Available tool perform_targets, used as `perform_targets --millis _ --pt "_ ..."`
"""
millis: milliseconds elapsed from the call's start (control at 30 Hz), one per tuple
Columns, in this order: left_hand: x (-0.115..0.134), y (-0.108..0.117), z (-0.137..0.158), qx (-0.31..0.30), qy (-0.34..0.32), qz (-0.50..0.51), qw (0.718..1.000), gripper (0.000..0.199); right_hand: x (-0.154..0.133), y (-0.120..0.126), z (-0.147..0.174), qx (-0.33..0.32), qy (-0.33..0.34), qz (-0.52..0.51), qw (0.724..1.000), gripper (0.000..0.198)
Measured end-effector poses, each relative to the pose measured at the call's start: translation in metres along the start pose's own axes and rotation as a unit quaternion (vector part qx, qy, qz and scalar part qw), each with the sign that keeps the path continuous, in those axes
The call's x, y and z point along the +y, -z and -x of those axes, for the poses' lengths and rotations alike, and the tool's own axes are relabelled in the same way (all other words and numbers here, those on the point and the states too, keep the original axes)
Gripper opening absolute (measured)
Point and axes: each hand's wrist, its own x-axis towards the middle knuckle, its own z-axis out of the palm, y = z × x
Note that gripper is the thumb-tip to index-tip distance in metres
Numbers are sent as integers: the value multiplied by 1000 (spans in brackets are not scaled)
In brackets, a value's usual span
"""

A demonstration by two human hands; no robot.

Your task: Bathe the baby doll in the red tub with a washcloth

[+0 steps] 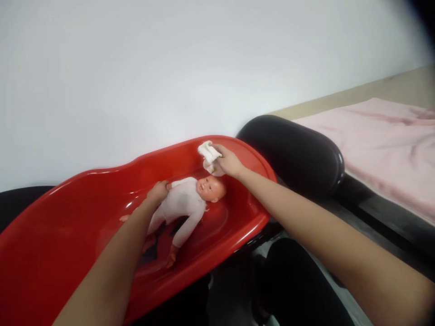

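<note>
A baby doll (185,197) with a pale cloth body lies on its back in a red baby bathtub (91,194), its head towards the right end. A grey patch shows on its chest. My left hand (158,192) is closed at the doll's far arm, by its small hand; my fingers are partly hidden. Above the doll's head, my right hand (228,160) grips a folded white cloth (210,153), held clear of the doll's face.
A white wall (152,81) rises behind the tub. To the right are a black padded seat (292,154) and a pink sheet (380,136) on a flat surface. My dark-clothed leg (295,280) is below the tub's near rim.
</note>
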Motion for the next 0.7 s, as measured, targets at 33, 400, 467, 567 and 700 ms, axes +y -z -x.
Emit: perform_targets --millis 33,400,467,567,700 --pt "1 -1 -3 -12 -9 -18 1000 35 1 -1 -1 -5 -3 4 1000 45" --pt "20 1 -1 -28 28 -72 997 24 1 1 -4 -24 20 -8 999 35" --pt "18 3 5 -13 -1 -79 997 21 -1 1 -5 -10 4 3 1000 35" --pt "13 9 15 26 -50 -95 994 22 -8 -1 -5 -21 -50 -4 999 35" --pt "16 23 31 110 -58 -22 992 25 -19 -1 -3 -38 -115 -28 992 34"
